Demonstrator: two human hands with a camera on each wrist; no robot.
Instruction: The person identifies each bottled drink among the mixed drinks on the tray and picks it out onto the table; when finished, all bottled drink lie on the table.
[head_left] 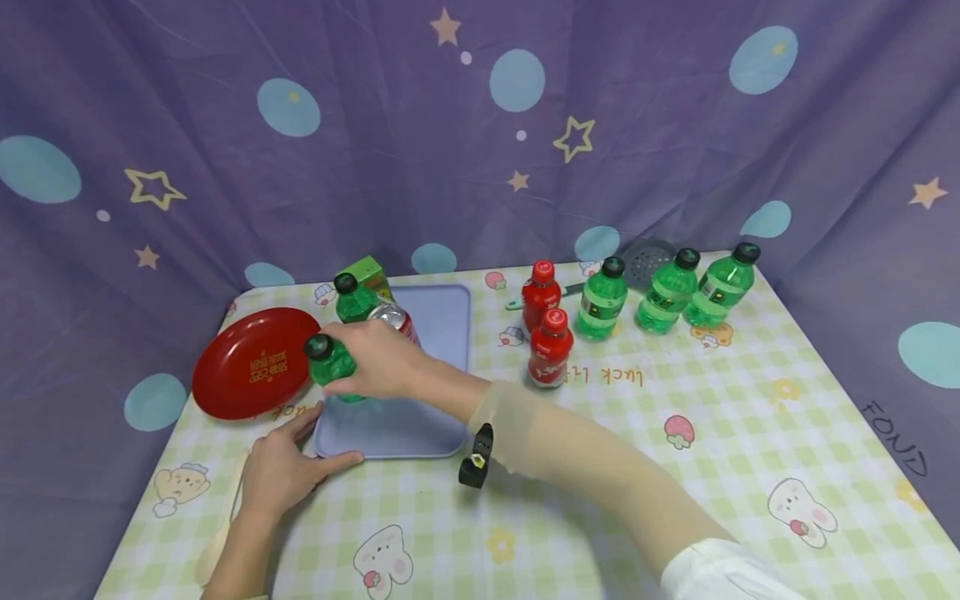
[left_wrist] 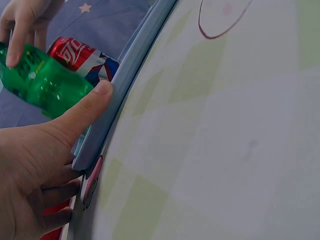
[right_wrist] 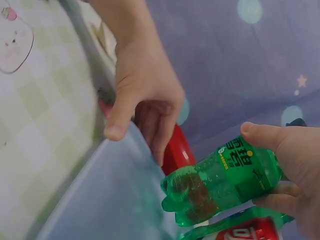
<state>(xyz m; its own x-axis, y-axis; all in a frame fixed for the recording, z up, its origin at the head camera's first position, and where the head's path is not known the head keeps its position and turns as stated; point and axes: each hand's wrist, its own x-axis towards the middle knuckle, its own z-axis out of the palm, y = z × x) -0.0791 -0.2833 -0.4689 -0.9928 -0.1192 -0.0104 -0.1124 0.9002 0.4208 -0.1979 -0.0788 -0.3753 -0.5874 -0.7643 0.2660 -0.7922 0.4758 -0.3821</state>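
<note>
My right hand (head_left: 378,354) grips a green soda bottle (right_wrist: 225,182) with a black cap, tilted over the left part of a blue-grey tray (head_left: 442,333). In the right wrist view its thumb and fingers wrap the upper part of the bottle. My left hand (head_left: 285,467) holds the tray's near left corner, thumb on the near rim and fingers along the left side. Behind the right hand, a red soda can (left_wrist: 75,52) and a second green bottle (head_left: 356,300) stand on the tray, with a green box (head_left: 369,273) at the back, partly hidden.
To the left lies a red oval plate (head_left: 247,350), close by the tray. A wooden spoon (head_left: 217,546) lies beside the left forearm. Right of the tray stand two red bottles (head_left: 550,354), several green bottles (head_left: 600,304) and a grey skimmer (head_left: 647,260). A purple curtain (head_left: 420,125) hangs behind the table.
</note>
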